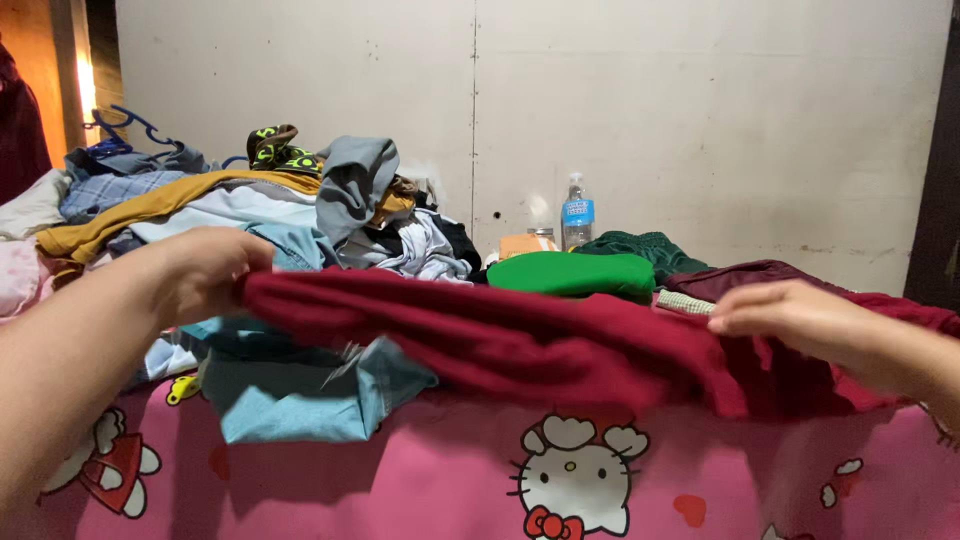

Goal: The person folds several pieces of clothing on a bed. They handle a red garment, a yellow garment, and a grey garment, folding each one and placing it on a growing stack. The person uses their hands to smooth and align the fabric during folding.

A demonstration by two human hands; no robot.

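Observation:
My left hand [205,270] grips one end of a dark red garment [520,340] and my right hand [785,315] grips the other end. The cloth hangs stretched between both hands, lifted a little above a pink bed sheet [450,480] printed with cartoon cats. Under the garment's left part lies a light blue garment [300,395]. Both forearms reach in from the lower corners.
A tall pile of mixed clothes [270,205] fills the left back. A folded green garment [575,272] and a dark maroon one [750,275] lie behind the red cloth. A clear water bottle [577,212] stands by the white wall [700,110]. Blue hangers [130,125] sit far left.

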